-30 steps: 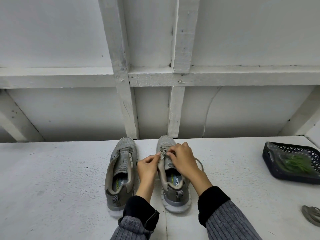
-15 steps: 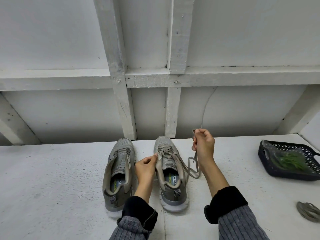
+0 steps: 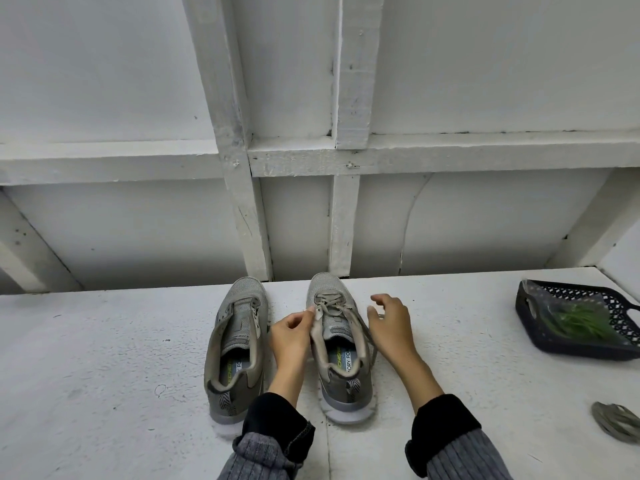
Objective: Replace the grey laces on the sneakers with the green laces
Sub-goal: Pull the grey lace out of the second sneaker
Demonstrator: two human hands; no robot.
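1. Two grey sneakers are standing side by side on the white desk [image 3: 104,341]; the left sneaker [image 3: 237,344] is already without a lace, and the right sneaker [image 3: 341,344] is still carrying its grey lace [image 3: 332,304].
2. The left hand [image 3: 292,332] is pinching the edge of the right sneaker by the eyelets.
3. The right hand [image 3: 389,322] is hovering just beside it, fingers loosely open, holding nothing.
4. The lace is looking soft, light and limp; I think pinching one crossing near the toe is best.
5. The green laces [image 3: 578,320] are lying in the dark basket [image 3: 526,308] at the far right.
6. A removed grey lace [image 3: 616,422] is lying at the near right.
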